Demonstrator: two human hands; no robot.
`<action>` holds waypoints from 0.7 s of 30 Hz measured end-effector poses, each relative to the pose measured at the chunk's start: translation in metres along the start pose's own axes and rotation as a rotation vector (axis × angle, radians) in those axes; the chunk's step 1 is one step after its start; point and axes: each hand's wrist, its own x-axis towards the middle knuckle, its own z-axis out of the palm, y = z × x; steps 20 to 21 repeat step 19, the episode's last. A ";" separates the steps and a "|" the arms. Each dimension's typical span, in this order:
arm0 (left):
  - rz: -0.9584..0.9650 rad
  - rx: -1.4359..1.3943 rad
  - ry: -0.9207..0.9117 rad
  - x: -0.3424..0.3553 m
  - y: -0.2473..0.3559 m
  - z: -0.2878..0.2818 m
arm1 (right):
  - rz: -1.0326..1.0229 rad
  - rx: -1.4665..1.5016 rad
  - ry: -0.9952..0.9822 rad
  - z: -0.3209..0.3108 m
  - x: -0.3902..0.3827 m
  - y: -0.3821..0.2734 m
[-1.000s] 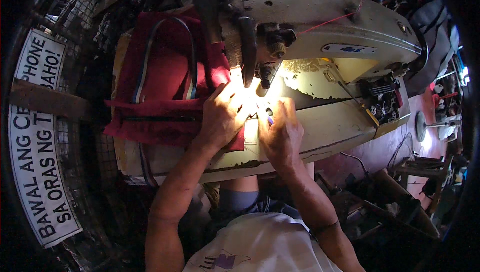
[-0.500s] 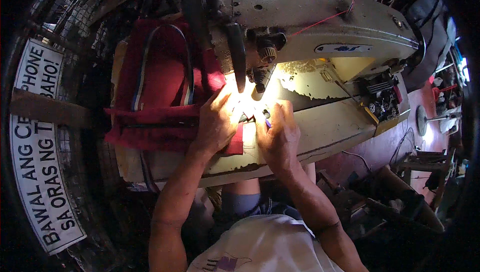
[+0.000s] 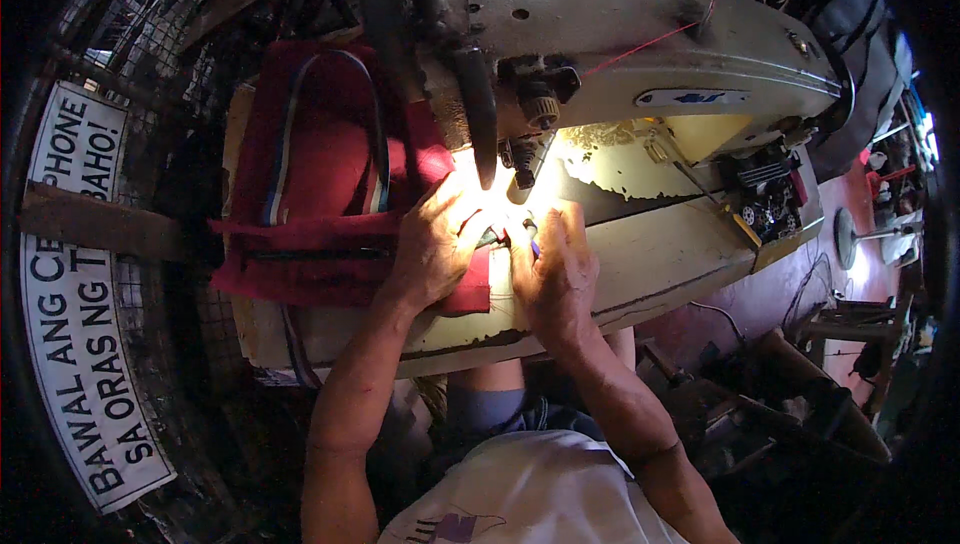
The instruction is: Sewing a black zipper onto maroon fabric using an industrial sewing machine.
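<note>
Under the needle end of a sewing machine [image 3: 640,44], my two hands meet in a bright patch of lamplight. My left hand [image 3: 432,244] is closed, pinching the edge of a red fabric piece [image 3: 335,159] by thumb and fingers. This piece has a looped striped strap [image 3: 285,134] and a dark strip [image 3: 330,254] along its near part. My right hand [image 3: 557,269] is closed around a small thing with a purple-blue end [image 3: 536,246], its kind unclear. Glare hides the fingertips and the exact spot where they touch the cloth.
A yellow-handled screwdriver [image 3: 742,227] lies on the worn sewing table [image 3: 640,249], beside a dark tray of small metal parts [image 3: 770,199]. Red thread [image 3: 640,49] runs along the machine. Wire mesh and white signs [image 3: 85,364] stand at the left.
The view has shifted very slightly. Both hands stay at the same place by the needle, with only small finger movement; the red fabric lies as before.
</note>
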 end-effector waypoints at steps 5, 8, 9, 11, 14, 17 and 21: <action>0.174 0.075 0.017 0.000 -0.004 -0.001 | -0.110 -0.024 -0.021 0.004 0.000 0.005; 0.085 0.013 -0.023 -0.003 -0.006 0.002 | -0.040 -0.092 -0.058 0.006 0.003 0.019; -0.003 -0.082 0.013 -0.002 -0.004 0.004 | -0.010 -0.054 -0.042 0.001 0.006 0.022; -0.100 -0.168 0.060 -0.004 -0.004 0.005 | 0.011 -0.008 -0.038 -0.008 0.010 0.021; -0.168 -0.299 0.078 -0.005 -0.014 0.010 | 0.134 0.232 -0.111 -0.014 0.016 0.019; -0.243 -0.331 0.064 -0.003 -0.006 0.006 | 0.342 0.359 -0.310 -0.018 0.024 0.011; -0.241 -0.257 0.056 -0.004 -0.005 0.002 | 0.440 0.301 -0.354 -0.022 0.031 0.001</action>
